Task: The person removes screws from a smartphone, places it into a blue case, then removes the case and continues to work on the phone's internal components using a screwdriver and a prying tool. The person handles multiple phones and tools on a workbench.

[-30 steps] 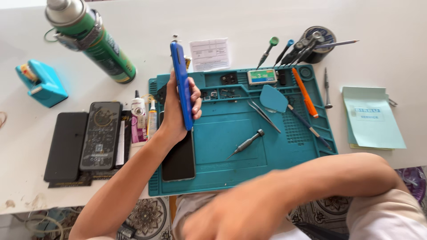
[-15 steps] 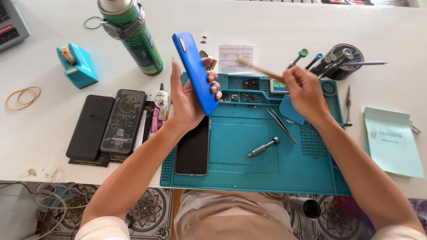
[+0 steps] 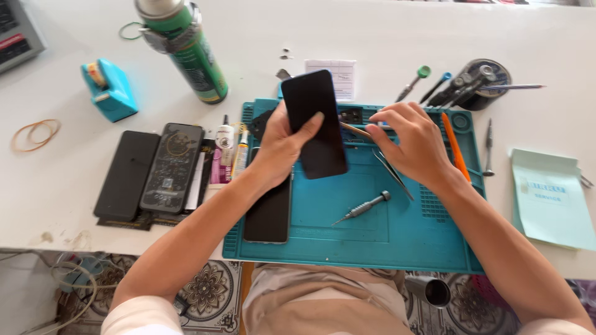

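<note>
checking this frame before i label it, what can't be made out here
Head view only:
- Tip of the thin stick in the right hand: hidden behind the dark phone that the left hand holds.
- Phone's far face: turned away from the camera.
- Grey device: cut off by the left edge.
- Small parts on the table: too small to identify.

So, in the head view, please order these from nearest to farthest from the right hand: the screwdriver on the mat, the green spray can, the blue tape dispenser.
From the right hand:
1. Screwdriver, on the mat just below it.
2. Green spray can, upper left.
3. Blue tape dispenser, far left.
</note>
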`<state>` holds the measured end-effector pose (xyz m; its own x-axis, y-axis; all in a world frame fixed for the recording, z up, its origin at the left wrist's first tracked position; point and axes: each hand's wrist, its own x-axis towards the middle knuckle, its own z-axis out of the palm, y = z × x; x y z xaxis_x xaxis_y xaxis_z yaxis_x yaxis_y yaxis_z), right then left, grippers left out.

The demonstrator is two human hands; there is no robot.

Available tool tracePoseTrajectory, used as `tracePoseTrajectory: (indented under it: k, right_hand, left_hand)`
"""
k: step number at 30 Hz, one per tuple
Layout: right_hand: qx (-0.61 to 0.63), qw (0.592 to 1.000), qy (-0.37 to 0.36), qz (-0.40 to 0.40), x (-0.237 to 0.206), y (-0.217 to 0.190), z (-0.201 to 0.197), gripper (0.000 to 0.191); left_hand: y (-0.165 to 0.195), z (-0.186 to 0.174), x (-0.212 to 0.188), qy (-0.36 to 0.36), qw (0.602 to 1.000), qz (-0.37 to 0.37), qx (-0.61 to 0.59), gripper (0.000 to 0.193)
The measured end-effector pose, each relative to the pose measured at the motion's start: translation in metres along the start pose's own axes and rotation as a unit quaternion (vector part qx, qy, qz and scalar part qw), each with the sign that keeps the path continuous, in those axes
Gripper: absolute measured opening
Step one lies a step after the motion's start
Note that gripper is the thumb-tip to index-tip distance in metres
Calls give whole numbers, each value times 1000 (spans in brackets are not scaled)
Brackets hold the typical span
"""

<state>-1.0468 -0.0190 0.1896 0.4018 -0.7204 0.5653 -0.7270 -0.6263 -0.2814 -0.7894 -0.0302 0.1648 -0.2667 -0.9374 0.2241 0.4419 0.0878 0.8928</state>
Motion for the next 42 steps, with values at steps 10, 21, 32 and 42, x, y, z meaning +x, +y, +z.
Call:
tracePoseTrajectory:
  k: [10, 21, 32, 42]
  right_hand:
    - [-2, 996, -92, -17, 13, -19, 16, 28]
    - [83, 979, -185, -10, 10, 7, 2, 19]
    - [51, 998, -23, -42, 15, -2, 9, 84]
    - [100, 993, -59, 21, 27, 35, 27, 77]
  left_hand:
    - [21, -12, -1, -40, 987, -90, -124, 52]
    - [20, -12, 12, -10, 993, 6, -115, 45]
    - [-8, -7, 22, -33, 996, 55, 65, 73]
    - [16, -31, 40, -64, 865, 166, 469, 98]
